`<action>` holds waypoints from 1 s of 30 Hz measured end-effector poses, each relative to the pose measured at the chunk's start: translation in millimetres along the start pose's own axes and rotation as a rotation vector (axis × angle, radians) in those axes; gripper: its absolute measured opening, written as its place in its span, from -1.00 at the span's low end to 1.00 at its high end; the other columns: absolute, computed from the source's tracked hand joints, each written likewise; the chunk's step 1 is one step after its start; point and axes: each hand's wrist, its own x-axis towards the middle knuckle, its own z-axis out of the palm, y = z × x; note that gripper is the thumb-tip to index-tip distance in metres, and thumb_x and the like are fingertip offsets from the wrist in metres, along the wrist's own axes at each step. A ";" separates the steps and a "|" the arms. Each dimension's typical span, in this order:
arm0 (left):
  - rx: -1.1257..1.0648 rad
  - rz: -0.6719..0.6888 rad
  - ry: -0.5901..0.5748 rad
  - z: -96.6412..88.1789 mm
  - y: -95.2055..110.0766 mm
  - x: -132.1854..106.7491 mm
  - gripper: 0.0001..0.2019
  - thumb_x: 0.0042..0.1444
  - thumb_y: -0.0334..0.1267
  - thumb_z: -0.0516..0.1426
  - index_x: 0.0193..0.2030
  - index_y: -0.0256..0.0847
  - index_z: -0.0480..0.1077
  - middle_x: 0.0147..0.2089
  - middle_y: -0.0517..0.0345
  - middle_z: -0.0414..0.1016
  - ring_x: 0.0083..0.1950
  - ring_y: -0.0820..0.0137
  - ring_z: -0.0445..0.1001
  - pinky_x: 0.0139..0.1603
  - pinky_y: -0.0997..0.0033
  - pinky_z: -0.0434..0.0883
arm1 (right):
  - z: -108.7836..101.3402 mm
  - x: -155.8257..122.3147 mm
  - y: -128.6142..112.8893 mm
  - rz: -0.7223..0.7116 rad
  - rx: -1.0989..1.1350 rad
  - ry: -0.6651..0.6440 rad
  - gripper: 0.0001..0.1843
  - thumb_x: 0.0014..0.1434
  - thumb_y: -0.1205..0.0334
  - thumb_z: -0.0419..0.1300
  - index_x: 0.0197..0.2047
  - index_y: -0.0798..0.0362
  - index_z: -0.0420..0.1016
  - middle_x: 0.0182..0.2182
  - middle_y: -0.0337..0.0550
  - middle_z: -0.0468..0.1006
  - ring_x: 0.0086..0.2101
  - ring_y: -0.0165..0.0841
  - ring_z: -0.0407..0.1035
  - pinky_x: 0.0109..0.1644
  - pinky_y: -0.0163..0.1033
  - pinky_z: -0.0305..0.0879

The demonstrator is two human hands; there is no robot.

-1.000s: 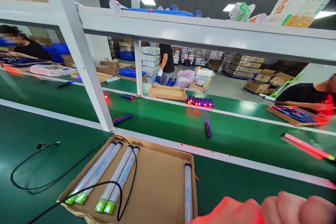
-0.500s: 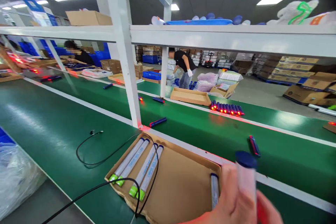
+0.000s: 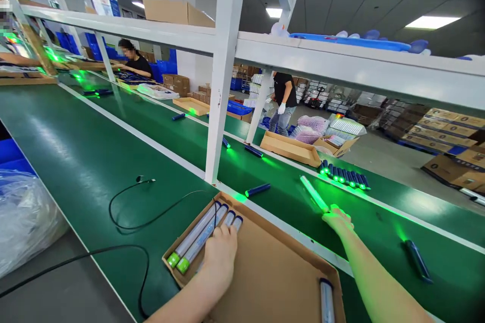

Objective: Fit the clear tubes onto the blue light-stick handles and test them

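My left hand reaches into a shallow cardboard tray. Its fingers are curled over two clear tubes with dark blue caps, hiding most of them. To its left lie two more tubes with green ends. Another capped tube lies at the tray's right side. Over the green belt, my right hand is closed around the near end of a glowing green light stick. The stick points away to the upper left.
A black cable crosses the bench and the tray's left side. Dark blue lit sticks lie in a row beyond the belt; a single one lies at right. A white post rises behind the tray. Two co-workers are farther back.
The blue-capped tube held close to the camera is gone from there. My left hand is now at the tray's tubes, my right over the belt with a stick. Lights turned from red to green.
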 end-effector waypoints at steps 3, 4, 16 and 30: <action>-0.002 -0.017 0.021 -2.1 -4.4 2.8 -0.66 0.27 -0.64 -0.01 0.02 -0.29 0.48 0.02 -0.32 0.55 0.08 -0.05 0.59 -0.21 0.26 0.44 | 32.1 -4.1 -45.2 -0.169 -0.009 -0.087 -0.57 0.45 0.06 0.31 0.28 0.05 0.48 0.29 0.06 0.44 0.22 -0.01 0.38 0.31 0.22 0.34; -0.039 0.003 0.032 -6.2 -4.6 3.1 -0.71 0.30 -0.58 0.01 0.00 -0.28 0.46 0.00 -0.28 0.55 0.06 -0.04 0.59 -0.22 0.28 0.41 | 43.0 -3.6 -63.5 -0.267 0.007 -0.131 -0.55 0.44 0.10 0.32 0.31 0.04 0.47 0.35 0.06 0.39 0.30 0.02 0.31 0.38 0.26 0.27; -2.404 -0.347 -0.088 -76.3 25.7 30.5 -0.83 0.39 -0.20 -0.02 -0.24 -0.16 0.27 -0.41 0.27 0.20 -0.48 0.46 0.28 -0.58 0.58 0.25 | -18.2 -104.7 -64.0 -0.463 0.589 -0.413 -0.43 0.56 -0.02 0.00 0.52 -0.04 0.18 0.22 0.03 0.49 0.18 -0.12 0.39 0.30 0.08 0.33; -2.576 -0.066 -0.340 -79.8 95.2 -20.4 -0.68 0.55 -0.02 -0.01 0.01 -0.21 0.42 -0.30 0.24 0.32 -0.40 0.49 0.43 -0.42 0.51 0.49 | -51.2 -336.6 -32.3 0.402 1.169 -0.713 0.24 0.03 -0.70 0.28 0.53 -0.07 0.18 -0.25 -0.22 0.47 -0.39 -0.36 0.36 -0.39 -0.29 0.28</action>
